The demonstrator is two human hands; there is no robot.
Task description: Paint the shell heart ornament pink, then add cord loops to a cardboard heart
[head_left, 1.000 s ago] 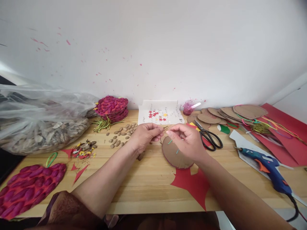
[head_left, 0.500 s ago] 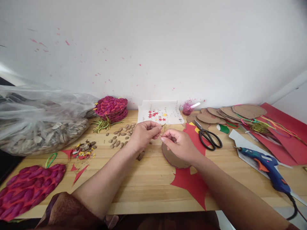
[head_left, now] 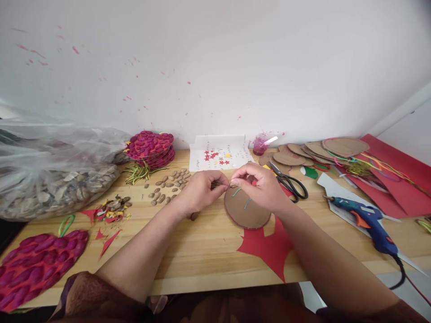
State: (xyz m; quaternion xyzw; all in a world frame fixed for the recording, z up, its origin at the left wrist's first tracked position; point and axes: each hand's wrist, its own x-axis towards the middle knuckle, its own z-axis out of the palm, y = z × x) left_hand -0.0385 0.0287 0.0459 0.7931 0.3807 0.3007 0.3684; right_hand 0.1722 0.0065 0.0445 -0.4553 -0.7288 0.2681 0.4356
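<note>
My left hand [head_left: 202, 190] and my right hand [head_left: 257, 186] meet fingertip to fingertip at the far edge of a round cardboard disc [head_left: 240, 215]. Both are closed in a pinch on a thin cord, mostly hidden by the fingers. Two short teal strands [head_left: 247, 204] show on the disc's brown face, and its rim is reddish. Under the disc's near side lies a cut-up piece of red paper [head_left: 266, 251]. Brown seeds [head_left: 162, 198] are scattered beyond my left hand. Black-handled scissors [head_left: 292, 186] rest to the right of my right hand.
A blue glue gun [head_left: 373, 224] lies at right, before stacked cardboard discs [head_left: 316, 152] and red sheets [head_left: 417, 193]. Paper stars lie on a white sheet [head_left: 198, 163] by a pink cup [head_left: 260, 146]. At left are a seed bag [head_left: 67, 188] and magenta seed-covered pieces [head_left: 43, 260].
My hands have drawn closer together, fingertips now meeting at the disc's far edge. More of the disc and its teal strands shows. The view has shifted slightly.
</note>
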